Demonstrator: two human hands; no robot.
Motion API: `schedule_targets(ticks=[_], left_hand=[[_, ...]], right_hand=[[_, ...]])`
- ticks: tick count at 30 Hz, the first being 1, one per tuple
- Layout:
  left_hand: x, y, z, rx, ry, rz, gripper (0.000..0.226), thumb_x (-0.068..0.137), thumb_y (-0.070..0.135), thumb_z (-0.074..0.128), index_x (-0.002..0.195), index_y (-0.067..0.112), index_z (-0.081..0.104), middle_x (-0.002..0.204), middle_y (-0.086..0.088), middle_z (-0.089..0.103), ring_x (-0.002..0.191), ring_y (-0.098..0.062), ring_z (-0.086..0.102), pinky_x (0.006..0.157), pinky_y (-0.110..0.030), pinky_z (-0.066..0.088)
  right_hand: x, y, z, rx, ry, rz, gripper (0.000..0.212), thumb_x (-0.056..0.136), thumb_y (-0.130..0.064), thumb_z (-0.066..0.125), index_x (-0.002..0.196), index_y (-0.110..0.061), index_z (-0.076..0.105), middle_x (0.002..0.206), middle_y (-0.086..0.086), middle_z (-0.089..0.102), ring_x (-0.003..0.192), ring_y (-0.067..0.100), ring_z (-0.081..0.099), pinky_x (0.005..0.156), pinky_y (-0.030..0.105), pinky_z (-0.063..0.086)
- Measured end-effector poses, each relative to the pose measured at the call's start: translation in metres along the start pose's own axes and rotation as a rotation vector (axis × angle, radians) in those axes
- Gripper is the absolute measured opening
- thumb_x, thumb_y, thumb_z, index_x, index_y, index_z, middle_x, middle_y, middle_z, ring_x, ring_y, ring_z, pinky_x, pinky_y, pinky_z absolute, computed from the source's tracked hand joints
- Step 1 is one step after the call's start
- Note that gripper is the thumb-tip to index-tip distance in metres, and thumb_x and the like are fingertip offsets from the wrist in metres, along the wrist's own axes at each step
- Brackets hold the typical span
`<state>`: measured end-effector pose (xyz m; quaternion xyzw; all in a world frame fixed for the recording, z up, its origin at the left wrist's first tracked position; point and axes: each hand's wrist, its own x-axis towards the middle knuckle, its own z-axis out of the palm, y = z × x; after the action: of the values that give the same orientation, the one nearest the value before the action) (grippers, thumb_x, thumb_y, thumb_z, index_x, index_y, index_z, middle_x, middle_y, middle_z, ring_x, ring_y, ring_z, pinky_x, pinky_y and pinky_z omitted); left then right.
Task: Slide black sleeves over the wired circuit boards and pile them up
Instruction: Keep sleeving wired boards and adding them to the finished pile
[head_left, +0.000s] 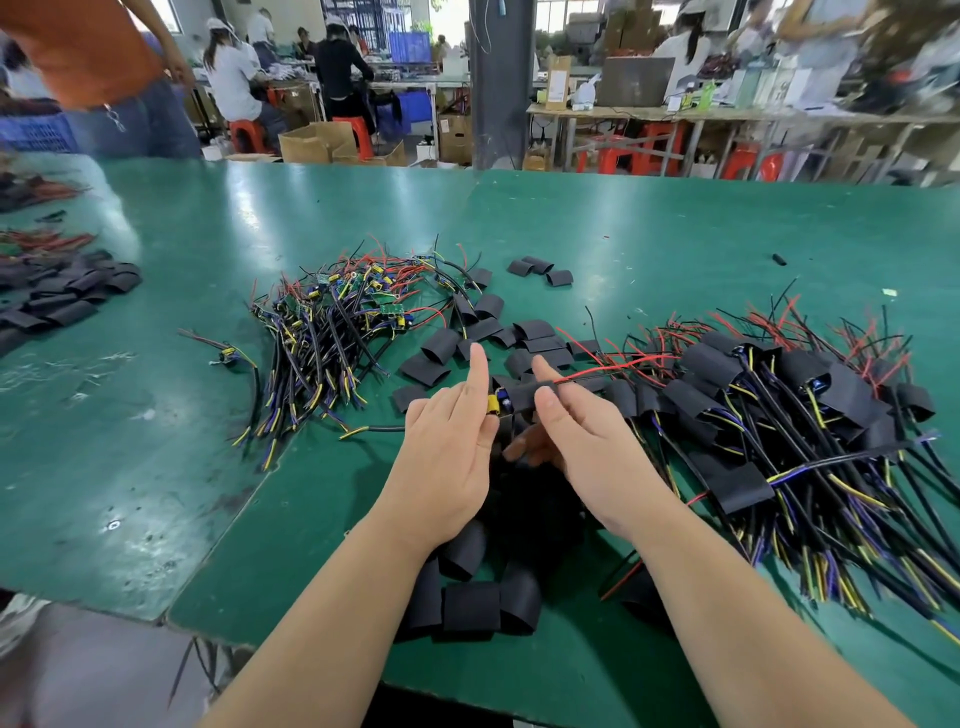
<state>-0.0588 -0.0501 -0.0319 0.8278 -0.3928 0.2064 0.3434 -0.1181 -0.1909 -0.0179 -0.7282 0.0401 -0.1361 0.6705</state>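
- Above green table centre: left hand pinches circuit board end, index finger raised.
- Right hand pinches black sleeve, partly over that board.
- Bare boards pile lies left, sleeved pile right, on table.

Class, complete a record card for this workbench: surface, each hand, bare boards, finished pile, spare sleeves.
surface: green table
left hand: holds the board at its exposed end
right hand: pinches the sleeve partly over that board
bare boards: tangled heap left of the hands
finished pile: sleeved boards right of the hands
spare sleeves: scattered beyond the hands and nearer
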Motion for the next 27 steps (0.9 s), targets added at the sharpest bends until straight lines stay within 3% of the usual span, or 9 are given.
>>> schedule_targets(ticks=[4,7,9,12,14,18,21,24,27], left_hand=[[0.0,0.0,-0.001,0.03,-0.024,0.026,0.059,0.092,0.024,0.029,0.145,-0.003,0.026,0.095,0.003,0.052,0.09,-0.016,0.042,0.082,-0.033,0.031],[-0.001,0.001,-0.001,0.067,-0.047,0.03,0.062,0.091,0.026,0.027,0.146,-0.002,0.027,0.098,-0.005,0.058,0.091,-0.024,0.049,0.082,-0.038,0.034],[-0.002,0.002,-0.002,0.073,-0.053,0.037,0.062,0.091,0.026,0.026,0.146,-0.003,0.027,0.096,-0.005,0.057,0.089,-0.027,0.051,0.081,-0.039,0.036],[-0.001,0.002,-0.003,0.115,-0.054,0.065,0.062,0.091,0.026,0.028,0.145,-0.005,0.029,0.093,-0.005,0.056,0.086,-0.027,0.052,0.08,-0.037,0.034],[-0.001,0.002,-0.002,0.133,-0.051,0.081,0.062,0.091,0.025,0.029,0.146,-0.004,0.026,0.093,-0.003,0.056,0.086,-0.027,0.053,0.08,-0.037,0.034],[0.0,0.003,-0.001,-0.02,-0.055,-0.005,0.07,0.092,0.03,0.038,0.15,0.013,0.004,0.093,0.01,0.052,0.093,-0.018,0.051,0.087,-0.035,0.031],[0.001,-0.001,-0.003,-0.185,0.035,-0.085,0.054,0.096,0.029,0.037,0.147,0.013,0.03,0.076,0.022,0.054,0.075,-0.002,0.048,0.085,-0.035,0.034],[0.003,-0.005,-0.007,-0.228,0.092,-0.158,0.032,0.098,0.026,0.039,0.107,0.017,0.068,0.064,0.018,0.059,0.067,-0.002,0.054,0.077,-0.043,0.045],[0.003,-0.004,-0.007,-0.208,0.085,-0.178,0.031,0.095,0.026,0.046,0.081,0.011,0.069,0.067,0.004,0.064,0.069,-0.016,0.06,0.075,-0.051,0.045]], right_hand=[[0.0,-0.002,0.002,0.096,-0.001,0.001,0.033,0.102,-0.026,0.043,0.09,-0.03,0.073,0.12,-0.021,0.065,0.066,0.024,0.067,0.068,0.044,0.052],[-0.001,-0.002,0.004,0.157,-0.03,0.011,0.036,0.102,-0.026,0.042,0.088,-0.034,0.075,0.13,0.008,0.059,0.062,0.021,0.065,0.061,0.029,0.05],[0.0,-0.001,0.004,0.131,-0.02,0.024,0.03,0.102,-0.026,0.043,0.092,-0.026,0.071,0.134,0.006,0.057,0.063,0.021,0.066,0.061,0.028,0.049],[0.0,0.002,0.005,0.081,-0.011,0.03,0.024,0.101,-0.025,0.045,0.12,-0.023,0.06,0.109,0.002,0.065,0.063,0.013,0.065,0.061,0.023,0.049],[0.0,0.002,0.006,0.04,-0.015,0.018,0.041,0.098,-0.021,0.053,0.136,-0.034,0.044,0.081,-0.003,0.065,0.064,0.008,0.061,0.065,0.02,0.05],[0.001,-0.002,0.006,0.174,0.023,0.004,0.04,0.092,-0.006,0.059,0.118,-0.037,0.057,0.091,0.007,0.066,0.08,0.015,0.058,0.076,0.031,0.051],[0.002,-0.006,0.002,0.354,0.052,0.029,0.036,0.091,0.003,0.056,0.116,-0.023,0.061,0.092,0.008,0.067,0.084,0.02,0.063,0.066,0.024,0.051],[0.001,-0.008,-0.001,0.444,0.037,0.038,0.037,0.09,0.008,0.054,0.117,-0.018,0.059,0.076,-0.001,0.066,0.072,0.016,0.066,0.058,0.019,0.049],[0.0,-0.009,-0.001,0.419,0.042,0.01,0.035,0.089,0.01,0.055,0.112,-0.016,0.056,0.066,-0.004,0.066,0.068,0.016,0.066,0.06,0.02,0.049]])
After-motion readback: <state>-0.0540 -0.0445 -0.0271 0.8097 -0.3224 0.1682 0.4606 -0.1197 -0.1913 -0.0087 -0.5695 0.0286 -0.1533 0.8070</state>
